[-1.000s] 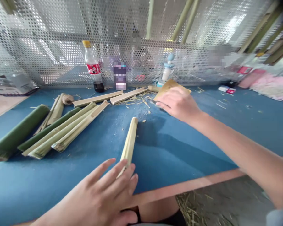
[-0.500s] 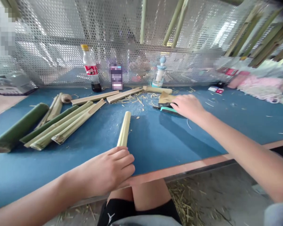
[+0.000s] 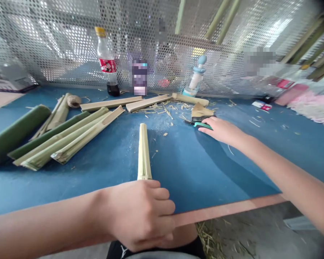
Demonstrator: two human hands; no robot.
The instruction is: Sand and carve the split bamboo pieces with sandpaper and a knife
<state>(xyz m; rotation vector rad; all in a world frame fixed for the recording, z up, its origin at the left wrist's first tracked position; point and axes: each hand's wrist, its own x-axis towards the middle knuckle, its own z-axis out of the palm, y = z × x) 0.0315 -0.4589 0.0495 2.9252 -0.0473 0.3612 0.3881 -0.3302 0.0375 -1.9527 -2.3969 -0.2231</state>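
Far left, green bamboo sections (image 3: 16,133) and split pale-green strips (image 3: 67,140) are laid side by side on the blue bench (image 3: 194,169), with a ball of jute twine (image 3: 73,101) just beyond them. Behind these, along a perforated metal screen (image 3: 70,43), a plastic bottle (image 3: 106,61) stands upright; dark liquid is seen at its base, and its red label carries white lettering too small to be read. Two planed bamboo slats (image 3: 110,103) lie in front of it, among shavings (image 3: 162,109). A pixelated container (image 3: 139,77) is unreadable.

At centre, a bamboo strip (image 3: 144,154) lies lengthwise on the bench, pointing away from the person. Its near end is covered by the left hand (image 3: 139,216), fingers curled closed over it in a firm hold.

Right of centre, the right hand (image 3: 223,131) is extended nearly flat, its fingertips (image 3: 207,129) against a teal-handled tool (image 3: 202,125), beside a folded piece of brown sandpaper (image 3: 201,112). Whether the tool is gripped cannot be told.

A blue-capped bottle (image 3: 196,73) stands behind. Further right lie a small red-and-white packet (image 3: 262,105) and pink fabric (image 3: 313,109). Below the bench edge, black shorts (image 3: 121,250) show a white Jordan jumpman logo.
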